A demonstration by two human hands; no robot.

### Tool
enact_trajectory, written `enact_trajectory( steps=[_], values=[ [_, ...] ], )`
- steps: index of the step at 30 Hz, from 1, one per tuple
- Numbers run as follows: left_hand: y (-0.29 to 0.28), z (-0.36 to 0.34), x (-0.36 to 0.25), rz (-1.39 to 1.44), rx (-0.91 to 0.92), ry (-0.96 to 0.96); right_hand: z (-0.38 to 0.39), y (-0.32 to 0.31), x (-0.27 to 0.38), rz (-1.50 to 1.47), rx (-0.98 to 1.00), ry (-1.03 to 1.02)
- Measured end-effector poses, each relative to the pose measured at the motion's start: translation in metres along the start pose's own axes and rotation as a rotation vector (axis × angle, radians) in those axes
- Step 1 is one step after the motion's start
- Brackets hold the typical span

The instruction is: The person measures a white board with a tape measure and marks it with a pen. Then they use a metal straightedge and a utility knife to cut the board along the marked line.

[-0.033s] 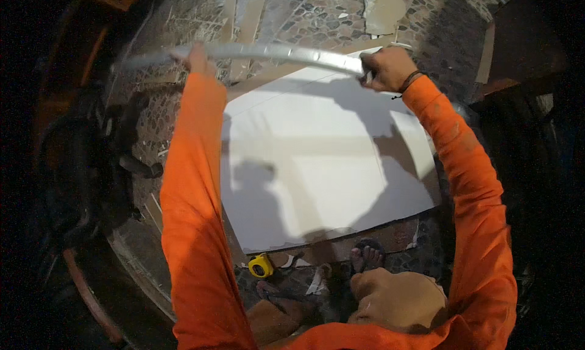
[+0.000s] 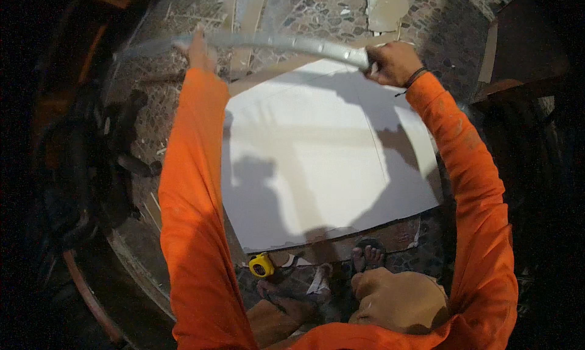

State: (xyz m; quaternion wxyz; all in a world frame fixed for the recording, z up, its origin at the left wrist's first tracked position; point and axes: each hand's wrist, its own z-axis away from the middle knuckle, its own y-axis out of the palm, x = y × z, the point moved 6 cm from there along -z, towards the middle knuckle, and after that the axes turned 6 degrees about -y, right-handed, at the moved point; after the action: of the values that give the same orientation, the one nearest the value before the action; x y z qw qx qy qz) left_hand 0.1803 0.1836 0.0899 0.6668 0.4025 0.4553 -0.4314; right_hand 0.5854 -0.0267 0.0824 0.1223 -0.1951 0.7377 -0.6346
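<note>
A long silver metal profile [image 2: 286, 43] with evenly spaced marks along it is held up above a large white board [image 2: 311, 161] on the floor. My right hand [image 2: 396, 65] closes round the profile's right end. Farther left, my left hand [image 2: 198, 53] is at the profile, blurred, its fingers stretched upward and the thumb out to the side. The profile's far left part is smeared and faint. Thin lines cross the board, and shadows of my arms and head fall over it.
A yellow tape measure [image 2: 261, 265] lies by the board's near left corner, close to my feet [image 2: 368, 256]. Board scraps [image 2: 389, 12] lie on the pebble-patterned floor [image 2: 323, 12] beyond. A dark brown panel [image 2: 527, 42] stands at far right; dark objects crowd the left.
The metal profile and both hands have moved slightly away from me. My left hand's fingers now reach up past the profile more. The right hand keeps its grip.
</note>
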Motion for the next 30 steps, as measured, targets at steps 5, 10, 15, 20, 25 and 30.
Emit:
enact_trajectory(
  steps=[5,10,15,20,25,30],
  values=[
    [0.027,0.113,0.059,-0.681,0.256,0.417,0.033,0.037,-0.075,0.141,-0.069,0.193],
    [-0.179,0.197,0.133,-0.898,0.013,0.678,0.044,0.076,-0.114,0.145,-0.017,0.437],
    [-0.349,0.294,0.14,-1.017,-0.574,0.227,0.105,0.115,-0.195,-0.182,-0.129,0.662],
    [-0.361,0.344,0.165,-1.039,-0.435,-0.112,0.124,0.108,-0.184,0.375,0.042,0.473],
    [-0.316,0.354,0.19,-1.192,-0.223,0.142,0.202,0.08,-0.065,0.125,0.287,0.798],
    [-0.306,0.356,0.22,-1.267,-0.364,0.144,0.258,0.083,0.004,-0.308,0.2,0.845]
  ],
)
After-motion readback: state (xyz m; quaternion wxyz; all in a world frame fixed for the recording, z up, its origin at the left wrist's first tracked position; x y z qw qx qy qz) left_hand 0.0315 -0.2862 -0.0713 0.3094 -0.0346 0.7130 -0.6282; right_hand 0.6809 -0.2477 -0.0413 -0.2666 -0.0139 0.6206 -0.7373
